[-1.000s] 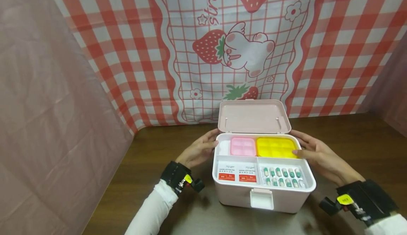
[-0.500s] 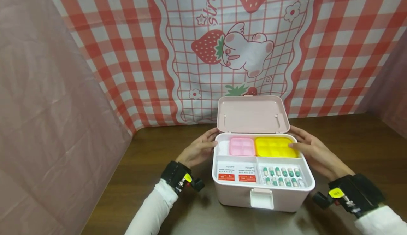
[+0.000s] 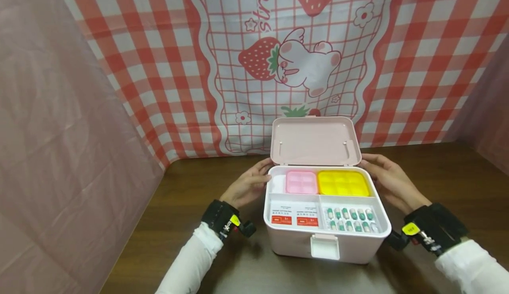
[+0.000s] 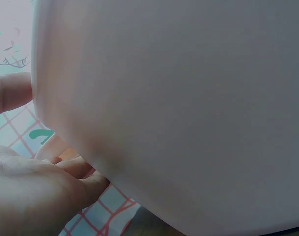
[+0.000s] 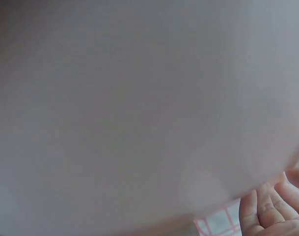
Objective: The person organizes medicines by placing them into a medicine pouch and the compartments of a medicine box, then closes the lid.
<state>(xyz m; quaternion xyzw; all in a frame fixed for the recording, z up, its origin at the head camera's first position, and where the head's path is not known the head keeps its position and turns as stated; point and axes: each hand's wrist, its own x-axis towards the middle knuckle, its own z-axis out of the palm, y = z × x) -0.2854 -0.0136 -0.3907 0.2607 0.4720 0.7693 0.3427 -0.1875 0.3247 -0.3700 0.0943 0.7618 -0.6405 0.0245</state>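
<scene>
A pale pink medicine box stands on the table, its lid raised at the back. My left hand is at the rear left corner, thumb at the rim and loosely extended fingers reaching behind; the left wrist view shows its fingers past the box's edge. On the other side, my right hand has its thumb near the lid's hinge corner. Its fingers stretch behind the box in the right wrist view. Inside the box lie a pink pill case, a yellow pill case, printed packets and a capsule blister pack.
Brown wooden table surrounds the box. Behind it hangs a red-and-white checked cloth with strawberries, close to the raised lid. A plain pinkish cloth closes off the left side.
The lid has tilted up to a more upright stance. My right thumb has left the yellow pill case and moved back to the lid's corner. The left hand has hardly moved.
</scene>
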